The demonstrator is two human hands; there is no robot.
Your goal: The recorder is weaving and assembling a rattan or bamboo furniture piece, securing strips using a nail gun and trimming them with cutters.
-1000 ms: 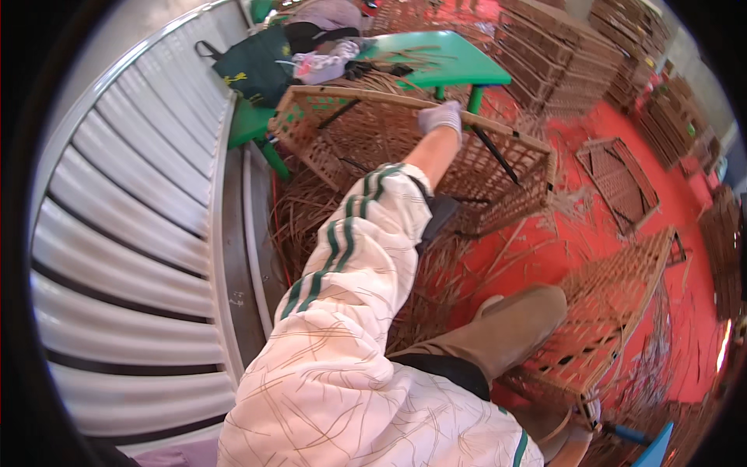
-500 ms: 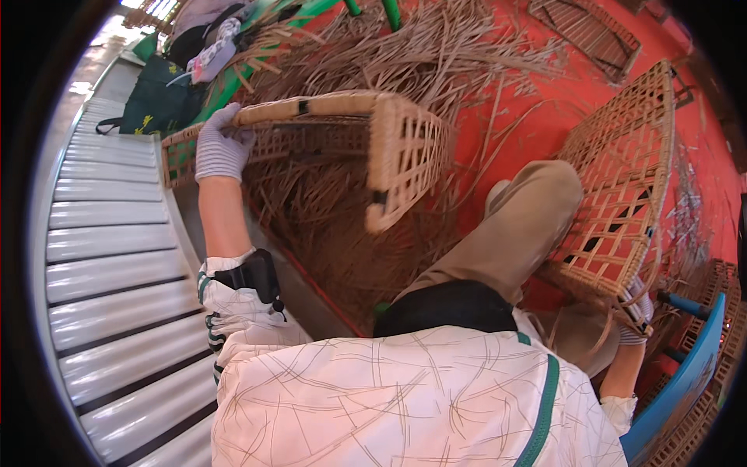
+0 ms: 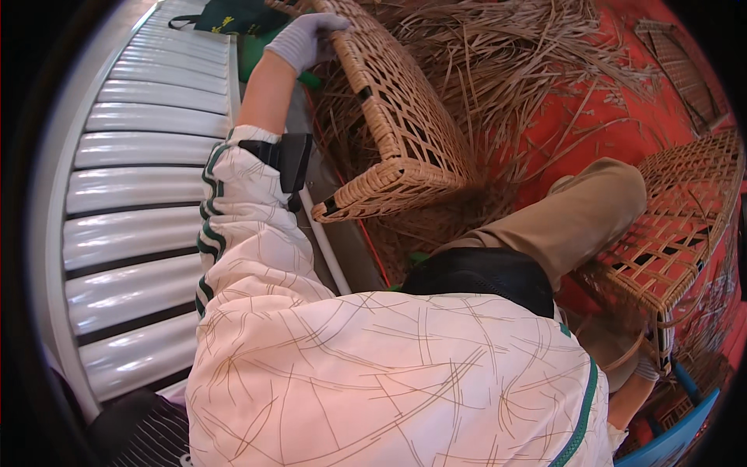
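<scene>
At the left, beside a white ribbed surface, the person's left arm extended toward the far side, and the gloved left hand angled rightward, its fingers closed around the rim of the left woven basket. That basket was tilted; whether it touched the loose strips behind it could not be told. The step in hand seemed to be handling this basket, and the next move probably called for a firm rim grip and clearance from the tan trouser leg. Right of that leg leaned the right woven basket. The right arm was low and near, the gloved right hand at the basket's near corner; its fingers were too hidden to tell their grip.
</scene>
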